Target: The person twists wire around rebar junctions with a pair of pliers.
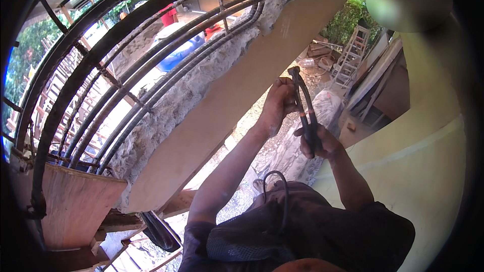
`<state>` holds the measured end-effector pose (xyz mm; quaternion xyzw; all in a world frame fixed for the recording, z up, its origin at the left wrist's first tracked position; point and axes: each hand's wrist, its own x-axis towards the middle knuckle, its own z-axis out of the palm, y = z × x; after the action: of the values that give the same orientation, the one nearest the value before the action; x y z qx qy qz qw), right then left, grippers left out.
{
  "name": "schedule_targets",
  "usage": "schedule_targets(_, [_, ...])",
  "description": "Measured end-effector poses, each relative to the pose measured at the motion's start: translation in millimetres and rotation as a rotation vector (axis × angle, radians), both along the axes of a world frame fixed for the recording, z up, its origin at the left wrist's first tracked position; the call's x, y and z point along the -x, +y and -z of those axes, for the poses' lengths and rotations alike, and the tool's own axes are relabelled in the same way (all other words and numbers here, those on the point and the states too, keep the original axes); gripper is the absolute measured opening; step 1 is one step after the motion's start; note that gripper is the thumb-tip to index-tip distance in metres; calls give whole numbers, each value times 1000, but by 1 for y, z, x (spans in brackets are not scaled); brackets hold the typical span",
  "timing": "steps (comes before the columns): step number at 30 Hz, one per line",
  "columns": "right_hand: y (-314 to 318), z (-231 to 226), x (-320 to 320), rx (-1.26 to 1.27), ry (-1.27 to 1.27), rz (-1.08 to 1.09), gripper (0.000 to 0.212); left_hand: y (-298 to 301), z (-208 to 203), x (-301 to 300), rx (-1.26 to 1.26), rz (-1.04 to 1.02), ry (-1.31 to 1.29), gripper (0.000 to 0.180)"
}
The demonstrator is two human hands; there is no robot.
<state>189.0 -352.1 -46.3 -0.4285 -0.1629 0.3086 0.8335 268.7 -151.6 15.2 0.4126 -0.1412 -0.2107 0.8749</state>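
My right hand [326, 143] is wrapped round the handles of dark pincers [298, 90] with orange bands on the handles. Their head points up and away from me. Close beside that head, my left hand [280, 102] is closed with its fingers curled; what they hold, if anything, is too small to make out. Both hands are raised in front of me, between a plywood panel [227, 85] on the left and a pale curved panel [403, 166] on the right.
Bent steel reinforcing bars [121, 88] run along rough broken concrete [166, 121] at the left. Far below stand a ladder [351, 58] and leaning boards [375, 78]. A blue object [181, 53] lies beyond the bars. A dark mesh bag [242, 236] hangs near my body.
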Motion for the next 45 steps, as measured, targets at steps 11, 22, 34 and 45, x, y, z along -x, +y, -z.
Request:
schedule_targets(11, [-16, -19, -3, 557, 85, 195, 62, 17, -25, 52, -653, -213, -314, 35])
schedule_targets(22, [31, -45, -18, -6, -146, 251, 43, 31, -2, 59, -651, -151, -367, 42])
schedule_targets(34, [57, -45, -13, -68, -76, 319, 28, 42, 3, 80, -659, -344, -613, 36])
schedule_targets(45, [75, -8, -16, -229, 74, 10, 52, 34, -1, 98, -221, -74, -455, 11])
